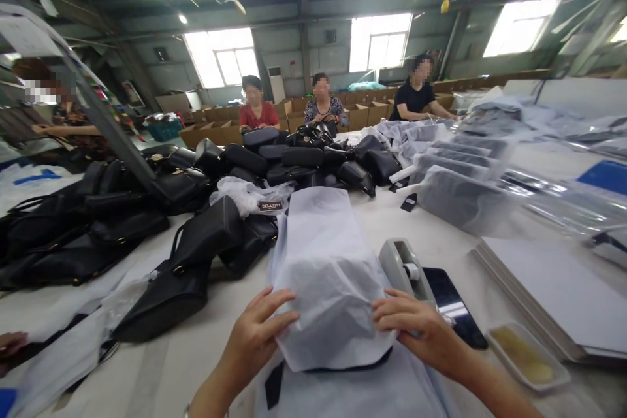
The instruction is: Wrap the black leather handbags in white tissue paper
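A sheet of white tissue paper (333,281) lies in front of me, its near part raised and creased over something. A black edge shows beneath its near end; the rest of that thing is hidden. My left hand (257,330) grips the paper's left side, fingers curled at the edge. On the opposite side my right hand (421,330) pinches the paper, thumb underneath. More white sheets (362,385) are stacked below. A grey tape dispenser (404,268) stands just beyond my right hand, beside a dark phone (455,307).
Black handbags (181,274) are heaped at left and across the back. At right lie a stack of white boards (553,294), a small tray (529,356) and clear plastic sleeves (553,189). Several people sit or stand around the table. Another person's hand (12,343) shows at far left.
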`<state>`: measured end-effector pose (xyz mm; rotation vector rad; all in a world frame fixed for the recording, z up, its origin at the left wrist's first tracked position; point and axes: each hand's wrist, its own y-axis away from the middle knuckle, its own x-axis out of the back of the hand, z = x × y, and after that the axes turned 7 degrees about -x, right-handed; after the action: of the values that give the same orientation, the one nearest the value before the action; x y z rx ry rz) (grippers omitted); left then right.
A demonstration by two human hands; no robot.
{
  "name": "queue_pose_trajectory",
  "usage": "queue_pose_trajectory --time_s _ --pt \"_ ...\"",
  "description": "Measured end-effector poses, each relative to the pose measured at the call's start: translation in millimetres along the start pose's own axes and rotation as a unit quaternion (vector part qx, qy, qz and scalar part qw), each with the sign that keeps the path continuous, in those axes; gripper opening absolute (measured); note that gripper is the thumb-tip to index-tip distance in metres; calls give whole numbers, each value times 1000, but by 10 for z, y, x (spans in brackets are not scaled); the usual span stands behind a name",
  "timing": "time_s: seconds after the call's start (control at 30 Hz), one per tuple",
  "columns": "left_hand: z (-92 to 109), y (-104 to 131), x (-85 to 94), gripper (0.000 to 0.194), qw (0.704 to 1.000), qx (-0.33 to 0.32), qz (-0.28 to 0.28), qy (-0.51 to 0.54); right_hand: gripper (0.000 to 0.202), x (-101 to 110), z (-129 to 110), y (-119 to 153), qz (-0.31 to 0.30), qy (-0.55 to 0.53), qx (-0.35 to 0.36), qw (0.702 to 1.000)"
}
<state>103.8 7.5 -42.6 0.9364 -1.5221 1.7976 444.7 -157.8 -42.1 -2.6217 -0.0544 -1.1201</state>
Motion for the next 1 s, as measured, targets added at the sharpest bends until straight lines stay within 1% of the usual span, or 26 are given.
queue_pose_trajectory --time_s 0.07,0.13,0.2,0.37,0.57,0.63,0.7,0.77,0.83,0.9,1.0 --pt "40 45 29 34 1000 -31 -3 -3 22 -33 37 85 40 13 27 999" --pt "77 103 52 34 998 -57 -11 -3 20 -57 30 180 77 23 24 996" --pt "117 167 54 33 997 -70 -12 -5 20 -91 -6 279 87 32 17 996" --pt "225 299 -33 33 998 -68 -4 -10 28 -228 -41 456 65 35 4 997" --pt "315 394 -132 34 999 -39 -16 1 36 -317 49 511 37 29 -12 999" --pt "334 429 -149 32 1000 -27 -12 10 36 -332 49 527 30 26 -17 999" --pt "351 474 -165 29 1000 -18 -7 21 30 -346 25 546 30 19 -29 999" --pt "367 524 -184 23 999 3 0 38 22 -362 -14 563 38 7 -48 998" --pt "384 565 -201 18 996 40 5 74 19 -378 -53 573 51 -11 -70 996" --pt "407 580 -209 16 987 93 12 128 23 -393 -82 579 66 -28 -98 993" --pt "455 542 -199 18 965 171 27 198 30 -421 -108 591 90 -42 -145 984"
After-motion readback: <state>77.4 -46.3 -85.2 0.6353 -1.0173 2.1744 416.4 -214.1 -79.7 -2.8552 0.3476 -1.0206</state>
